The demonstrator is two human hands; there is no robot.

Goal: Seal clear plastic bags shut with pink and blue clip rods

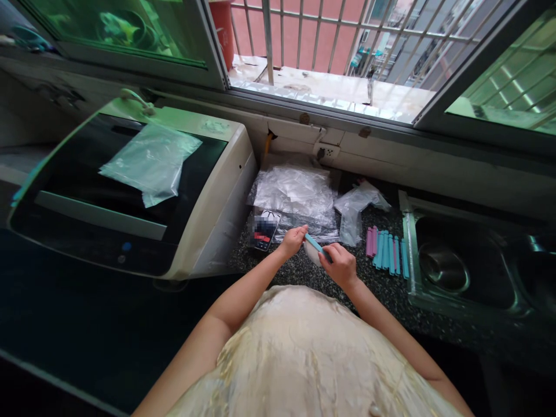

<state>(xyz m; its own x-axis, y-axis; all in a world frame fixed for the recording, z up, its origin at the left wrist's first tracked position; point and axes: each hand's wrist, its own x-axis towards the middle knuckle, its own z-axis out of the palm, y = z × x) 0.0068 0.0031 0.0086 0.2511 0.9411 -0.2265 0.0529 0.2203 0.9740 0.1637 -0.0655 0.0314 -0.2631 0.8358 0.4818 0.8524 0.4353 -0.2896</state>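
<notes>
L hand [296, 240] & R hand [339, 262] hold blue clip [315, 244] btwn them, one at each end; each grip closed on it. Clip is over speckled tabletop [291, 272], nr front edge, w/ whitish item [313, 255] just under it. Stack of clear bags [297, 191] beyond hands; pink & blue clips [388, 252] to R, beside sink [460, 260]

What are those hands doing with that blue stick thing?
The left hand and the right hand hold a light-blue clip between them, one at each end. Something whitish hangs just under it, too hard to make out. Behind the hands lies a pile of clear plastic bags. To the right, a row of pink and blue clips lies on the speckled counter, beside the metal sink.
</notes>
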